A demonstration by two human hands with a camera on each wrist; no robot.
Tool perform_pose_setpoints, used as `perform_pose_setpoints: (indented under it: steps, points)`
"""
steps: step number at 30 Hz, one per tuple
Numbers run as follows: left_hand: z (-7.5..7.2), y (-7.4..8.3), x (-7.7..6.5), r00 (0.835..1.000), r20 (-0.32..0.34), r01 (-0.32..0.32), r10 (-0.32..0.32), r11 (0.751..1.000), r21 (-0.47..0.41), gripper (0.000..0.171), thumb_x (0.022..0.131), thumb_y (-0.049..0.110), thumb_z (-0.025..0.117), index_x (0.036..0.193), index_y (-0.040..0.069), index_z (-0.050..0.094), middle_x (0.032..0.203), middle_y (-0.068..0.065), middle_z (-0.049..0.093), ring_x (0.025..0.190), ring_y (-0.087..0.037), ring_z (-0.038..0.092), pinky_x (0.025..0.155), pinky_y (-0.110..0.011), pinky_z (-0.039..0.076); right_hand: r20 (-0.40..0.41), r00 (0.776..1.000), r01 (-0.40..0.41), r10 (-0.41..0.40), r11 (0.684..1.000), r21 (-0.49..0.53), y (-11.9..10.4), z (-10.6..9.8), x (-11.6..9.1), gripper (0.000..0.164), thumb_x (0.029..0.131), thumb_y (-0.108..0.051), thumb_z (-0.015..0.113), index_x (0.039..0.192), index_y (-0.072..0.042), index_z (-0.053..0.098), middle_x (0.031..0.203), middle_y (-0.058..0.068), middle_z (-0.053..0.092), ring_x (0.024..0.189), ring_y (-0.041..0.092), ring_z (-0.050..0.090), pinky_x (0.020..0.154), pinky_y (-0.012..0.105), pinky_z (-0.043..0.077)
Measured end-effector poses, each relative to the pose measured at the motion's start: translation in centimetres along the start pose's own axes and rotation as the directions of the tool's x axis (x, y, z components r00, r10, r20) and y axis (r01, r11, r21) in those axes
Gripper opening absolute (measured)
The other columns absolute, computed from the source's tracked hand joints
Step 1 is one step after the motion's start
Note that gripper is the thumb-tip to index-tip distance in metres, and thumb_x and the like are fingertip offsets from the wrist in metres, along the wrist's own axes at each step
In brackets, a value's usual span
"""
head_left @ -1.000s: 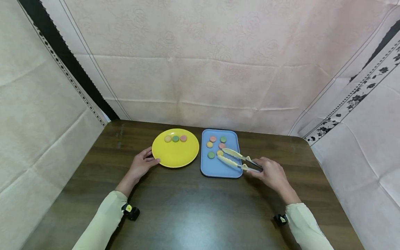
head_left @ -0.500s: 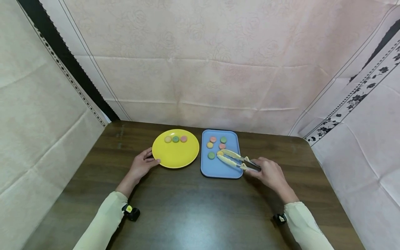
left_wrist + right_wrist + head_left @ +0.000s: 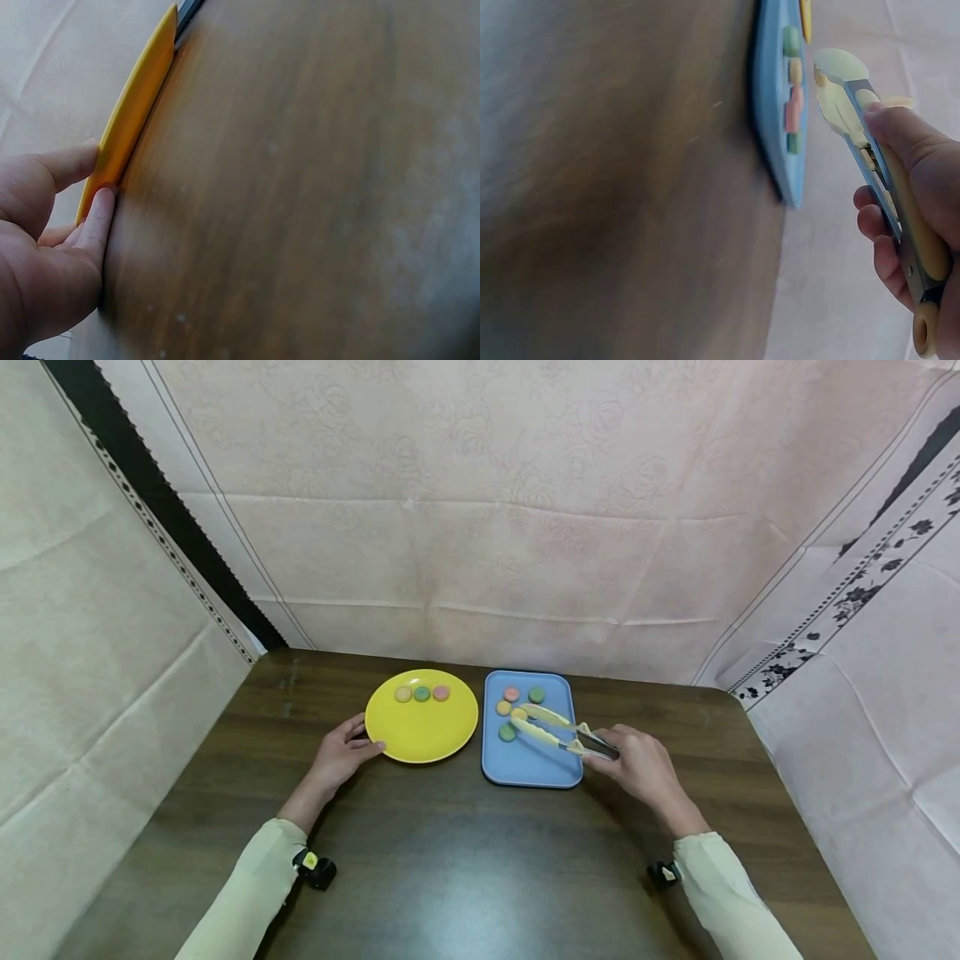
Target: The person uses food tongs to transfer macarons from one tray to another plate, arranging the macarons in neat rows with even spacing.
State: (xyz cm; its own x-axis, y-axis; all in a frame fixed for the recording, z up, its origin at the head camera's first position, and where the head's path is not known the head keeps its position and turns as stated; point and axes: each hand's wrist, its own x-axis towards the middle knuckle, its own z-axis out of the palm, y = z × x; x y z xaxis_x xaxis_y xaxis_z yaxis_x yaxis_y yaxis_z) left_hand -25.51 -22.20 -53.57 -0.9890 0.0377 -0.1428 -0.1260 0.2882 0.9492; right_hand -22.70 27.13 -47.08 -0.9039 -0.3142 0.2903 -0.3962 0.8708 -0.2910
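The right hand (image 3: 637, 764) grips the tongs (image 3: 542, 734), which have shifted leftward and away from the person since a second ago; the left hand (image 3: 337, 756) pinches the yellow plate (image 3: 420, 739) by its rim, as before; the yellow disc (image 3: 518, 713) between the tongs' tips has moved with them, raised above the blue tray (image 3: 528, 772); farthest, the plate's three discs (image 3: 422, 694) lie unchanged.

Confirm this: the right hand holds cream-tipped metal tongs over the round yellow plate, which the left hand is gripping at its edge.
Not over the round yellow plate: the head view shows the right hand holding the tongs over the rectangular blue tray. The left hand does hold the plate's edge.
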Motion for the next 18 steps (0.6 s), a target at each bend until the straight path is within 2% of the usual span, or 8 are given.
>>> perform_pose_setpoints:
  steps: [8, 11, 14, 18]
  points:
    - [0.0, 0.1, 0.1, 1.000, -0.010, 0.004, -0.004, 1.000, 0.024, 0.081, 0.096, 0.027, 0.075, 0.160, 0.006, 0.031, 0.158, -0.020, 0.042, 0.129, -0.034, 0.057, 0.096, -0.028, 0.054, -0.028, 0.996, 0.084, -0.083, 0.996, 0.014, -2.9, 0.0, 3.2, 0.047, 0.085, -0.036, 0.085, 0.118, -0.004, 0.077, 0.091, 0.010, 0.069, 0.065, 0.015, 0.051, 0.055, 0.031, 0.043]
    - [0.0, 0.1, 0.1, 1.000, -0.009, 0.011, -0.011, 1.000, 0.026, 0.082, 0.096, 0.028, 0.075, 0.161, 0.006, 0.030, 0.158, -0.020, 0.042, 0.129, -0.034, 0.057, 0.097, -0.029, 0.054, -0.029, 0.992, 0.119, -0.119, 0.993, 0.007, -4.3, 0.3, 4.7, 0.048, 0.084, -0.036, 0.085, 0.119, -0.004, 0.077, 0.095, 0.010, 0.072, 0.069, 0.017, 0.058, 0.058, 0.035, 0.050]
    - [0.0, 0.1, 0.0, 1.000, -0.012, 0.016, -0.016, 1.000, 0.024, 0.082, 0.096, 0.028, 0.075, 0.161, 0.007, 0.030, 0.158, -0.020, 0.041, 0.129, -0.034, 0.057, 0.098, -0.031, 0.054, -0.013, 0.988, 0.152, -0.152, 0.988, 0.001, -5.8, 0.9, 6.3, 0.049, 0.085, -0.038, 0.084, 0.121, -0.006, 0.076, 0.097, 0.009, 0.073, 0.071, 0.018, 0.060, 0.062, 0.038, 0.054]
    - [0.0, 0.0, 0.1, 1.000, -0.006, 0.019, -0.019, 0.999, 0.026, 0.082, 0.096, 0.030, 0.074, 0.161, 0.008, 0.029, 0.158, -0.020, 0.041, 0.130, -0.035, 0.056, 0.099, -0.034, 0.053, 0.026, 0.985, 0.172, -0.172, 0.985, 0.014, -7.6, 1.9, 8.1, 0.051, 0.087, -0.041, 0.082, 0.126, -0.010, 0.074, 0.099, 0.006, 0.074, 0.070, 0.017, 0.059, 0.061, 0.036, 0.053]
